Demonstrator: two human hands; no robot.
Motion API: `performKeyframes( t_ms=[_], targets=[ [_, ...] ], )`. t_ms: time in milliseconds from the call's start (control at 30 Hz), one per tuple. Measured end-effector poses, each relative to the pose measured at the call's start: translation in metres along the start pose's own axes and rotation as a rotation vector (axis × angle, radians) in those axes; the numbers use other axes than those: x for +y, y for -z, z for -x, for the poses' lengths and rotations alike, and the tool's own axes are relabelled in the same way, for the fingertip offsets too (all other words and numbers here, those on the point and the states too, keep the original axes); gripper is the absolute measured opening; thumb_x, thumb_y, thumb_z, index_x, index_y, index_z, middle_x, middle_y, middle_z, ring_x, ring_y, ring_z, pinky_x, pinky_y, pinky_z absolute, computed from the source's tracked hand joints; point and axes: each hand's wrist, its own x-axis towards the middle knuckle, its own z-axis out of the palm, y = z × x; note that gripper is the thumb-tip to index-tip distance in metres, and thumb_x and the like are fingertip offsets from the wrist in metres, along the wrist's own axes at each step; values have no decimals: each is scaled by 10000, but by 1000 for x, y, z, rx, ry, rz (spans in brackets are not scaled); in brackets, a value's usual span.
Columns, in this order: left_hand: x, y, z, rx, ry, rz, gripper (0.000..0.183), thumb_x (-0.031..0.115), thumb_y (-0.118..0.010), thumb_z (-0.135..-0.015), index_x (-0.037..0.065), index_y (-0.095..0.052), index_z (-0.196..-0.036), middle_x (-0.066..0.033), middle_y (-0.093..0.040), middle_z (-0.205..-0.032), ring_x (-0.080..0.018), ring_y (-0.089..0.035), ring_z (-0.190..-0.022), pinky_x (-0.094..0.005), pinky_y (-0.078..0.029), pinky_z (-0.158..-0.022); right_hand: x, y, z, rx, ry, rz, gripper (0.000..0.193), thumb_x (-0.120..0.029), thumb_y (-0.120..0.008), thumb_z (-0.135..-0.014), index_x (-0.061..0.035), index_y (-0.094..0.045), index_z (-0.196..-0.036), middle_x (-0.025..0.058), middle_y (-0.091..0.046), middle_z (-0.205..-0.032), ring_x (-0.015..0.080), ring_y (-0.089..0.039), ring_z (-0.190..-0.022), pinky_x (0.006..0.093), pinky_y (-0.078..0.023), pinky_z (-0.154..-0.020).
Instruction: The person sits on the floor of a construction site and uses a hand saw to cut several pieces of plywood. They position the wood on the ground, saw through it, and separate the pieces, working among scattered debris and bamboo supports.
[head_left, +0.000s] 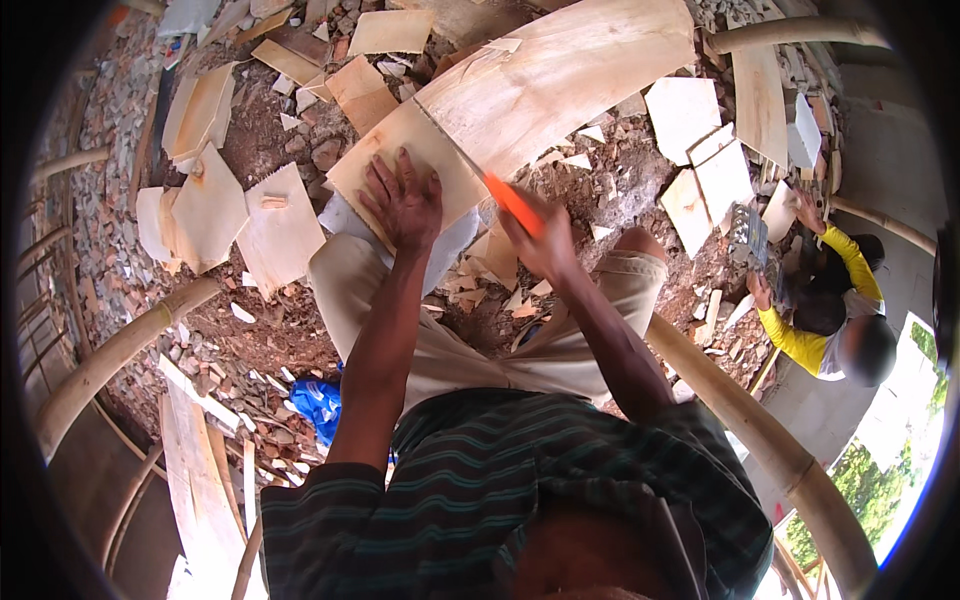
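Note:
My left hand [405, 203] lies flat, fingers spread, on a pale square-ended piece of thin board [440, 165] that looks like plywood. My right hand [545, 243] is closed round the orange handle of a hand saw [515, 207]. Its thin blade, seen nearly edge-on, lies along the dark line between that end and the long curved-looking board [570, 85] stretching away to the upper right. The near end rests above my knees. Whether the cut runs right through I cannot tell.
Cut board pieces [208, 208] and rubble cover the ground. Bamboo poles stand to the left [125, 360] and right [780, 465]. A blue plastic bag [318, 405] lies left of my legs. At the right, another person in yellow sleeves [800, 345] handles a grey block-like object [748, 238].

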Motion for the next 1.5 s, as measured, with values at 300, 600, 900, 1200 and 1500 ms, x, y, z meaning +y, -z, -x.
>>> performKeyframes(
  t_ms=[300, 600, 900, 1200, 1500],
  targets=[
    [-2, 0, -1, -17, -6, -37, 612, 469, -474, -887, 174, -368, -1412, -245, -291, -1443, -418, -238, -1346, -633, -156, -1051, 16, 51, 119, 88, 99, 33, 368, -48, -643, -821, 42, -576, -1171, 183, -677, -971, 213, -677, -877, 298, -545, -745],
    [5, 6, -4, -65, 38, -62, 602, 467, -469, -892, 163, -384, -1404, -243, -295, -1443, -422, -239, -1346, -644, -150, -1047, 14, -27, -24, 118, 56, -86, 338, -152, -618, -829, -26, -596, -1142, 179, -653, -844, 339, -626, -674, 363, -511, -621],
    [-1, -3, 1, 21, -12, -59, 601, 448, -486, -893, 161, -359, -1405, -238, -289, -1444, -397, -245, -1347, -651, -180, -1025, 12, 36, 94, 63, 137, -35, 365, -36, -564, -847, -23, -569, -1211, 184, -663, -979, 268, -668, -695, 330, -536, -623],
    [0, 5, 0, -19, -22, -33, 621, 468, -471, -891, 139, -363, -1407, -245, -260, -1457, -416, -222, -1356, -659, -142, -1037, 20, 19, 62, 106, 62, -46, 345, -121, -606, -851, 27, -587, -1162, 165, -687, -901, 209, -675, -748, 299, -540, -673],
    [3, 4, -1, -6, -5, -26, 589, 419, -482, -903, 161, -349, -1415, -238, -287, -1444, -403, -236, -1348, -664, -159, -1027, 17, -13, 0, 80, -27, -67, 319, -144, -623, -819, -25, -610, -1115, 182, -667, -855, 328, -662, -736, 350, -534, -646]
  ],
)
